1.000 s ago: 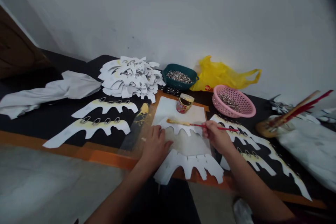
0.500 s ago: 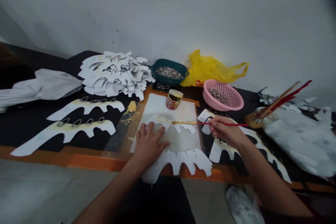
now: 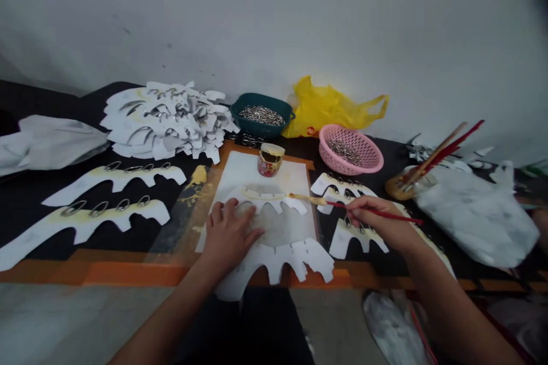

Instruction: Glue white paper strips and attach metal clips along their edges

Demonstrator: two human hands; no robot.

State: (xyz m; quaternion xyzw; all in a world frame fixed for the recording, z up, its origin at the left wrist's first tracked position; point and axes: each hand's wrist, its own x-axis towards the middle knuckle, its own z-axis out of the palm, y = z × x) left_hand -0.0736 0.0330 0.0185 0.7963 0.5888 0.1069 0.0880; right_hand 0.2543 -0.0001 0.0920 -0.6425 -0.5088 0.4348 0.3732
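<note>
white wall point(image 3: 274, 23) — black table point(image 3: 81, 97) under hands point(image 3: 226, 236) point(image 3: 381, 219)

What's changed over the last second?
The right hand drew the red-handled brush rightward along the white paper cutout, its yellow-coated bristles now near the cutout's right end. Nothing was taken or let go. The left hand stayed flat on the cutout; the small jar and pink basket stayed put.
</note>
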